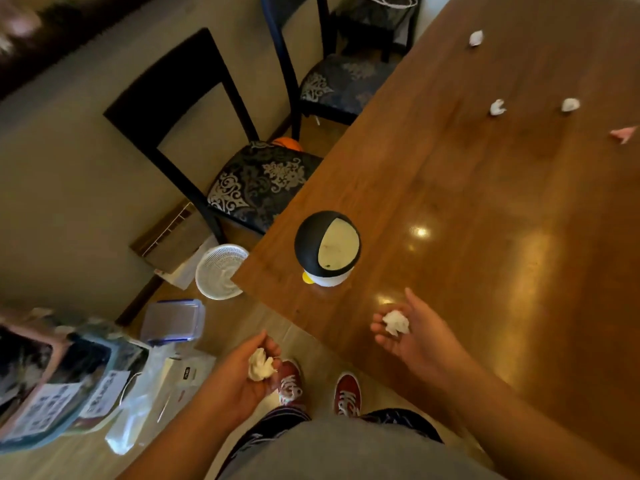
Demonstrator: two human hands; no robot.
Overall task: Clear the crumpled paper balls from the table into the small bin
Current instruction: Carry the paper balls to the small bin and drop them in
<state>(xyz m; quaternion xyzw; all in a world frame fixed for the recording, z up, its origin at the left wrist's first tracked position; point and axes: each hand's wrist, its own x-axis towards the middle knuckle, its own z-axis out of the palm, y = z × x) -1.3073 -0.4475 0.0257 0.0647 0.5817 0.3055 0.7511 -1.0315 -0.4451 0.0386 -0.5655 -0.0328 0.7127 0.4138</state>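
A small penguin-shaped bin (327, 249) with a black dome and pale swing lid stands near the corner of the wooden table (485, 220). My left hand (242, 379) is off the table over the floor, fingers curled around a white paper ball (260, 364). My right hand (412, 329) hovers palm-up over the table's near edge, just right of the bin, cradling another white paper ball (396, 322). Three more white paper balls lie far across the table: one (476, 38), one (497, 107), one (570, 105). A pink crumpled piece (623, 133) lies at the right edge.
Two dark chairs with patterned seats (263, 181) (341, 83) stand along the table's left side. On the floor lie a white round fan grille (220, 271), a clear plastic box (173, 320), bags and papers (69, 379). My red shoes (347, 393) are below.
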